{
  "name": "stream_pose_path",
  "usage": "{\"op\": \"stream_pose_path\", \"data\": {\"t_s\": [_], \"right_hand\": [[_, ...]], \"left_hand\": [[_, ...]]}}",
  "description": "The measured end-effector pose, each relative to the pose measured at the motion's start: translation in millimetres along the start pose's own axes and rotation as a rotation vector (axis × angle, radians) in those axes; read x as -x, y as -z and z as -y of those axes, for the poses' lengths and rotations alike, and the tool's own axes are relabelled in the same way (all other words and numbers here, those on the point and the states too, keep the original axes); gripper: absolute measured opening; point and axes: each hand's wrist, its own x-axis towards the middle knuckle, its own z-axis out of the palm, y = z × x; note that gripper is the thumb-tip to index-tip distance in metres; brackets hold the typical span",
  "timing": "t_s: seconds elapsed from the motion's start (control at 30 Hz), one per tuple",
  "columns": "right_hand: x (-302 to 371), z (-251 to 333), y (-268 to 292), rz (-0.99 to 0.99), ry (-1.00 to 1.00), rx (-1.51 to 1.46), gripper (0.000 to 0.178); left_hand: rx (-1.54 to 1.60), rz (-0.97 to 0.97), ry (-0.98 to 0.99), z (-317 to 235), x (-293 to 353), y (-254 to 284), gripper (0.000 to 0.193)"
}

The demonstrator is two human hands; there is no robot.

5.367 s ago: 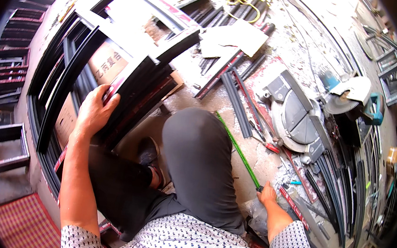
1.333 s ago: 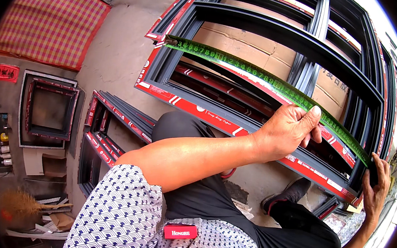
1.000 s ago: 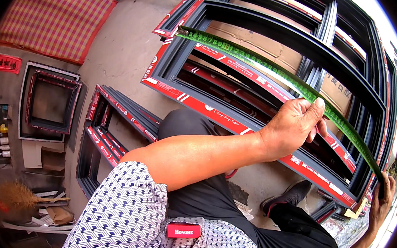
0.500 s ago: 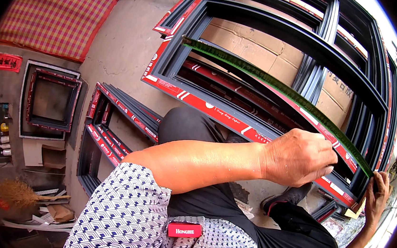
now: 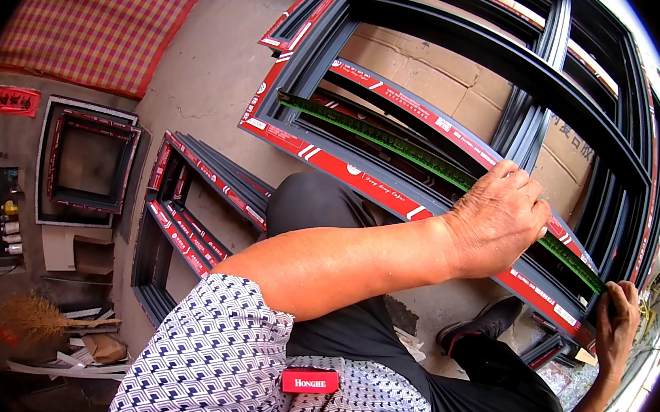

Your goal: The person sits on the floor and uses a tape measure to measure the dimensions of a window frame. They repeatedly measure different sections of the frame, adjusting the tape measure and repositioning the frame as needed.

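Observation:
A green tape measure point(image 5: 399, 151) is stretched lengthwise across the near opening of a dark grey window frame point(image 5: 472, 51) with red protective film. Its far-left end lies by the frame's left corner. At the right corner my right hand point(image 5: 619, 313) pinches the tape's other end; the tape case is not visible. My left hand point(image 5: 497, 220) is closed in a fist over the tape and the frame's near rail, covering part of the tape. Whatever its fingers hold, if anything, is hidden beneath the hand.
More red-filmed frames point(image 5: 186, 216) lean at the left. Brown cardboard point(image 5: 430, 69) lies under the large frame. A small frame point(image 5: 88, 163) stands against the wall, with a straw broom point(image 5: 37, 319) below. My knees and shoe point(image 5: 486, 320) are close to the near rail.
My left hand has moved up and left onto the tape. The tape has shifted nearer the frame's near rail, and my right hand has moved slightly left with its end.

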Motion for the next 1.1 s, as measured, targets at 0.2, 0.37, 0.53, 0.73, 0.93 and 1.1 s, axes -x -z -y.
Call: {"op": "stream_pose_path", "data": {"t_s": [0.2,0.37,0.53,0.73,0.93,1.1], "right_hand": [[-0.7,12.6,-3.0,0.019,0.022,0.011,0.015],[-2.4,20.2,-7.3,0.021,0.009,0.006,0.015],[-0.5,17.6,-10.5,0.021,-0.003,-0.005,0.015],[-3.1,27.4,-11.3,0.044,0.0,0.033,0.015],[-3.6,30.8,-14.7,0.006,0.058,0.058,0.014],[-3.4,34.8,-16.4,0.021,0.023,0.04,0.014]], "left_hand": [[0.002,0.164,0.047,2.5,7.8,-10.5,0.02],[-0.002,0.241,0.066,5.2,10.7,-12.3,0.02],[-0.026,0.213,0.068,6.6,9.2,-12.5,0.02],[-0.01,0.297,0.09,8.5,8.6,-7.0,0.018],[0.004,0.332,0.102,11.1,8.3,-3.8,0.017],[0.027,0.343,0.116,11.0,9.1,-2.9,0.017]]}}
